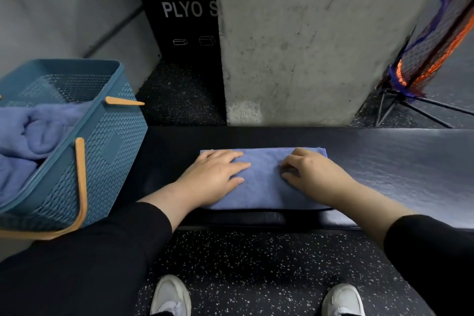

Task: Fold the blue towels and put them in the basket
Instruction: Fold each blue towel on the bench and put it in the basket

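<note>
A folded blue towel (264,187) lies flat on the dark bench (397,167) in front of me. My left hand (213,177) rests flat on its left half with straight fingers. On the towel's right half sits my right hand (310,174), its fingertips curled down against the cloth; whether they pinch a fold I cannot tell. At the left stands a teal plastic basket (110,151) with orange handles, holding more blue towels (30,136) in a loose heap.
A concrete pillar (307,46) rises right behind the bench. A black plyo box (184,13) stands behind it on the left. An orange and blue net on a metal stand (420,64) leans at the right. Speckled rubber floor and my white shoes lie below.
</note>
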`<state>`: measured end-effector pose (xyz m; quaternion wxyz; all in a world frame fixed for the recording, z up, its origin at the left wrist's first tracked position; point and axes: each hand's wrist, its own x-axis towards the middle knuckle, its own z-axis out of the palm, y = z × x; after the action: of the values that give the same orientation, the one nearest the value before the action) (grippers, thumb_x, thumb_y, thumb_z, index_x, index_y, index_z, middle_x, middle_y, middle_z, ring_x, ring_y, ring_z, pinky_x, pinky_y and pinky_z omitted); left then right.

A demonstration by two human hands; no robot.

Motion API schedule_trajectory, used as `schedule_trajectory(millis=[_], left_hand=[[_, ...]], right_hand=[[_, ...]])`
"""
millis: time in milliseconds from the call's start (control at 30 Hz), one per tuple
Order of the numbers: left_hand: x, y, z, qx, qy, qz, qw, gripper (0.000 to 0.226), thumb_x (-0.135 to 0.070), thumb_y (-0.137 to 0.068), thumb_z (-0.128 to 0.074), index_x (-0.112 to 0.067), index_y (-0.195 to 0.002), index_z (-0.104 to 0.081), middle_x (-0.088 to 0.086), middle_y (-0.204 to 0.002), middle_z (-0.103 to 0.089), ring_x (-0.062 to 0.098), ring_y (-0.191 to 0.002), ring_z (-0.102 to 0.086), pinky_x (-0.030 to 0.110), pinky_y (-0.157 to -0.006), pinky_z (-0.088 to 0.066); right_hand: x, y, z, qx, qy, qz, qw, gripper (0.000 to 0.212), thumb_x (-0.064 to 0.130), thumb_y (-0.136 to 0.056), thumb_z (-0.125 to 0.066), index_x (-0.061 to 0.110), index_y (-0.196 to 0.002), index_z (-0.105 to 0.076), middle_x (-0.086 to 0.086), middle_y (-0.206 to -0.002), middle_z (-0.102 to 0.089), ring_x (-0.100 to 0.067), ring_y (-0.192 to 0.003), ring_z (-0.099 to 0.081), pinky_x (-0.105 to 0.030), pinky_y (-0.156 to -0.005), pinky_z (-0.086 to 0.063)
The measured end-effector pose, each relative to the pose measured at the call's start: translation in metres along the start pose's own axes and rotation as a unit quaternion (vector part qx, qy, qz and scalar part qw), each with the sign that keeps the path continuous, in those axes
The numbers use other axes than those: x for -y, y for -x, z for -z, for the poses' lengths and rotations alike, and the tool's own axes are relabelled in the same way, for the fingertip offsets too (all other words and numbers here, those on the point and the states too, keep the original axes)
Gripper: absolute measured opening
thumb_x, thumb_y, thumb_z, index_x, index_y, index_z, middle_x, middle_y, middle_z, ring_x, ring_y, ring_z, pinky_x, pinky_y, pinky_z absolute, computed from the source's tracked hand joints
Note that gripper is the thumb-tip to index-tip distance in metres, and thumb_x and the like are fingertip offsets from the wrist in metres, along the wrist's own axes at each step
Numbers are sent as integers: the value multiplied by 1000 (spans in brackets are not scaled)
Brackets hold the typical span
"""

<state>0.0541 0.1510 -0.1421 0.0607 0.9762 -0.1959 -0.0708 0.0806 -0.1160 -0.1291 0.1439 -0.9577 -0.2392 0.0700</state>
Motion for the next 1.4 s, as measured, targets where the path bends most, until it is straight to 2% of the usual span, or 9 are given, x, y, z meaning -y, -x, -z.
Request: schedule_trajectory(millis=[133, 300, 500, 600, 767, 1067, 1233, 1333, 1400], left_hand=[[-2, 1, 6, -10, -29, 56, 998, 52, -61, -98, -38, -43, -147, -41, -10, -155, -35, 16, -141, -31, 43, -116, -22], [-8, 6, 11, -8, -76, 129, 989, 45, -65, -97, -34, -40, -129, -54, -6, -118, -49, 22, -111, -48, 43, -97, -37], [5, 23, 13, -22, 1, -2, 1000, 52, -61, -95, -29, -33, -96, -72, -14, -91, -65, 4, -91, -59, 32, -86, -32], [17, 37, 8, -64, 32, -86, 994, 48, -60, -92, -36, -39, -118, -70, -22, -108, -69, 1, -102, -57, 30, -94, -35], [24, 55, 1, 11, 13, -104, 994, 52, -61, -96, -28, -46, -140, -51, -19, -156, -34, 4, -145, -22, 34, -119, -17], [17, 69, -6, 21, 2, -102, 995, 49, -61, -97, -39, -47, -142, -48, -14, -158, -30, 6, -150, -13, 37, -122, -6], [8, 77, 1, 33, 31, -122, 991, 77, -84, -86, -20, -41, -142, -50, -14, -155, -33, 4, -151, -7, 39, -124, -3], [-1, 80, 0, 53, 42, -117, 991, 96, -92, -75, -22, -37, -152, -36, -17, -161, -21, 0, -151, 2, 34, -124, 5], [-5, 76, -5, 29, 51, -100, 993, 92, -89, -76, -35, -36, -151, -36, -20, -160, -22, -2, -151, -2, 32, -124, 2]], right_hand=[[12, 4, 11, -31, 61, 27, 997, 29, 42, -95, -55, 27, -117, -66, 7, -117, -61, -18, -105, -60, -34, -83, -45], [31, 7, 4, 17, 17, 10, 1000, 22, 43, -96, -50, 29, -107, -64, 8, -103, -57, -20, -88, -62, -35, -74, -50], [15, 2, -2, 1, 99, -32, 995, 30, 49, -97, -45, 36, -117, -63, 10, -121, -54, -18, -119, -53, -45, -100, -40], [3, 3, -3, 1, 92, -14, 996, 33, 35, -102, -43, 34, -131, -58, 9, -145, -44, -16, -140, -36, -54, -113, -27], [-2, 25, 0, -20, 78, 104, 991, 39, 14, -91, -53, 34, -123, -62, 8, -128, -54, -22, -117, -54, -39, -87, -44], [2, 76, -19, 75, 133, 182, 971, 66, 63, -82, -50, 38, -144, -43, 9, -155, -35, -14, -148, -27, -45, -114, -27], [23, 73, -30, -58, 73, 159, 983, 29, 43, -95, -44, 33, -113, -64, 13, -129, -59, -7, -124, -55, -49, -106, -42], [29, 66, -20, -42, 4, 103, 994, 25, 41, -102, -37, 31, -105, -60, 20, -105, -64, -2, -103, -60, -39, -112, -35], [30, 67, -9, -11, -58, 53, 997, 25, 42, -103, -36, 27, -95, -54, 14, -83, -62, -7, -82, -59, -26, -98, -39]])
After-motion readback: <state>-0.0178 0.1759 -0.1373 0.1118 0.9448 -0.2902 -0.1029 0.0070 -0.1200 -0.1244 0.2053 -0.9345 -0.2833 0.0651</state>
